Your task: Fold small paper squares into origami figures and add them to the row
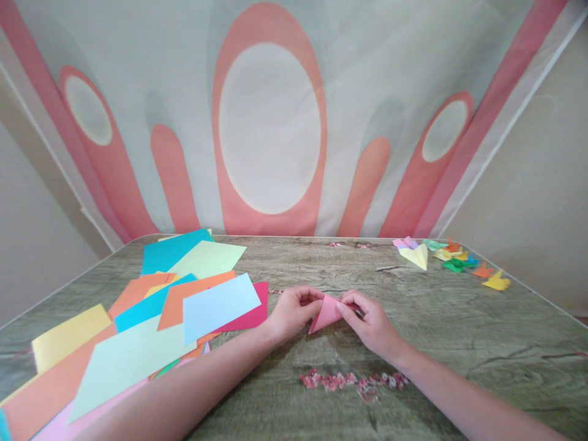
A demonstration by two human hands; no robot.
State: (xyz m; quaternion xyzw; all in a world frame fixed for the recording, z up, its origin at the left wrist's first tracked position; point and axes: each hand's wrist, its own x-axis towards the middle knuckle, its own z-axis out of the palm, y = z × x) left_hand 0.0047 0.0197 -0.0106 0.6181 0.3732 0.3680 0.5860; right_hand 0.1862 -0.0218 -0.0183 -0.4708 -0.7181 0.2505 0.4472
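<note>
1. The pink paper [327,311] was folded into a small pointed shape, its tip directed toward seven o'clock; it was held at five o'clock from the view's centre.
2. Its sides were partly covered, its layers could not be made out, and both forearms [206,383] were cut off by the bottom edge.
3. It was pinched by the left hand [294,313] at nine o'clock and the right hand [370,318] at three, both curled.

pink paper [327,311], grey-brown wood-grain tabletop [294,263]

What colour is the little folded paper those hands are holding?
The folded paper is pink; it shows in the head view.
</note>
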